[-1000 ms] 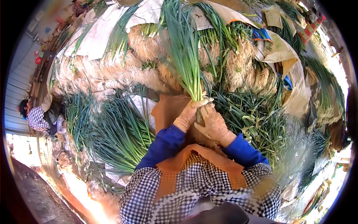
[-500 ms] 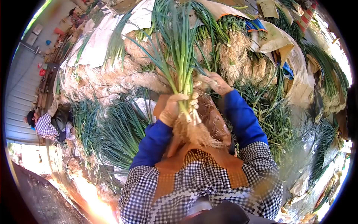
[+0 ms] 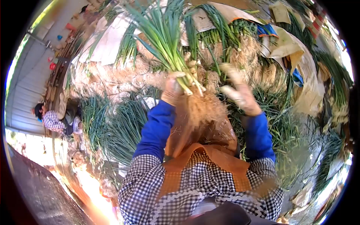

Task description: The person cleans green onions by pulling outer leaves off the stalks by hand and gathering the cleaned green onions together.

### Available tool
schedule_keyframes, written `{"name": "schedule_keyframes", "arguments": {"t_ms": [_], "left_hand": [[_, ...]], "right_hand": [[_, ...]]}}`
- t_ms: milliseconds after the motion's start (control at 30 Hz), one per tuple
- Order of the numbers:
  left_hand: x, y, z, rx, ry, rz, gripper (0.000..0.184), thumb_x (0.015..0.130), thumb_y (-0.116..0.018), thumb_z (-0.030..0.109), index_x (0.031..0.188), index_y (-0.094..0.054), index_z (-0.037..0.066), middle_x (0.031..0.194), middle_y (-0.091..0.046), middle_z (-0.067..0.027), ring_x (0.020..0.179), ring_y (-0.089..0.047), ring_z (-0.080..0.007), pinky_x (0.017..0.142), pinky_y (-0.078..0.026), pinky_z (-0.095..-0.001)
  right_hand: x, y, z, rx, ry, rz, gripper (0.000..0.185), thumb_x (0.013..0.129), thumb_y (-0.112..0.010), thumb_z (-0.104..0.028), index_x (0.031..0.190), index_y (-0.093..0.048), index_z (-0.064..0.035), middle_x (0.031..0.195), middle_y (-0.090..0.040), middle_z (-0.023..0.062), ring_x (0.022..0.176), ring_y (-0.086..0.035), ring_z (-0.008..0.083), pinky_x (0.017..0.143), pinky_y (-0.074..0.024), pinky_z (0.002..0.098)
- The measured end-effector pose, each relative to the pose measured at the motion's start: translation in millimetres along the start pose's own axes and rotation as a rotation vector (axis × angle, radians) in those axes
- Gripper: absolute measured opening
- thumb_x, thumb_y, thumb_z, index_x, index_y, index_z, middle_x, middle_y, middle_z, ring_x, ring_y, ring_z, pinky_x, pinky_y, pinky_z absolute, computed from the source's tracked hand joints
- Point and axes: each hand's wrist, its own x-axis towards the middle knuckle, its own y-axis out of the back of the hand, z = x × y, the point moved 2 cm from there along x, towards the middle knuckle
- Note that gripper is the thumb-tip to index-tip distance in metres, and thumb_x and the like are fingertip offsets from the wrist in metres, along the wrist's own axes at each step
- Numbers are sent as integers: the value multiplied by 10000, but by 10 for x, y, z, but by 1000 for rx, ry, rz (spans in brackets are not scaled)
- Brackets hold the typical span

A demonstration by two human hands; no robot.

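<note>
A bunch of green onions is gripped around its pale lower stems by my left hand. Its leaves point up and to the left, and its tan roots hang over my brown apron. To the right of the roots, my right hand is raised with its fingers apart and blurred, holding nothing. Below my left hand, to the left, lies a pile of green onions. Loose green leaves lie in a heap on the right, beside my right forearm.
Stacked bundles with roots facing me run across the back, partly under white sheets. A tan sheet drapes over the right end. Another person in a checked top sits at the far left near a metal wall.
My right hand has come off the bunch and moved right, its fingers spreading. My left hand has moved up and left with the bunch, whose leaves now lean further left.
</note>
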Motion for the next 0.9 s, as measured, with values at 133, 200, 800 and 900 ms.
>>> {"name": "schedule_keyframes", "arguments": {"t_ms": [133,200,800,900], "left_hand": [[60,330,-564,-193,-3,149,524,772,-564,57,1273,-420,4,964,-599,-120,838,-579,-228,696,-533,-360],[-65,524,-688,-164,35,77,478,814,-541,54,1277,-426,39,886,-560,-70,800,-566,-215,665,-523,-363],[-587,616,-800,-124,99,289,394,821,-567,80,1179,-463,-46,1019,-607,-173,906,-612,-279,783,-536,-339],[-964,378,-318,172,172,277,439,791,-615,151,1158,-480,-48,887,-593,-87,796,-610,-219,730,-529,-331]], "right_hand": [[-101,-583,163,-619,243,-403,357,833,-568,-277,1127,-545,-75,1132,-555,120,1104,-481,290,938,-410,387],[-520,-525,482,-941,359,-572,235,815,-517,-176,1018,-538,-59,759,-473,85,710,-494,265,613,-458,354],[-803,-1213,740,-69,-231,-141,457,868,-591,-123,1284,-423,-40,1094,-535,51,1025,-471,120,889,-383,267],[-899,-1074,766,-218,-210,-757,466,851,-600,-283,1227,-491,-30,1176,-528,148,1110,-482,244,949,-371,339]]}}
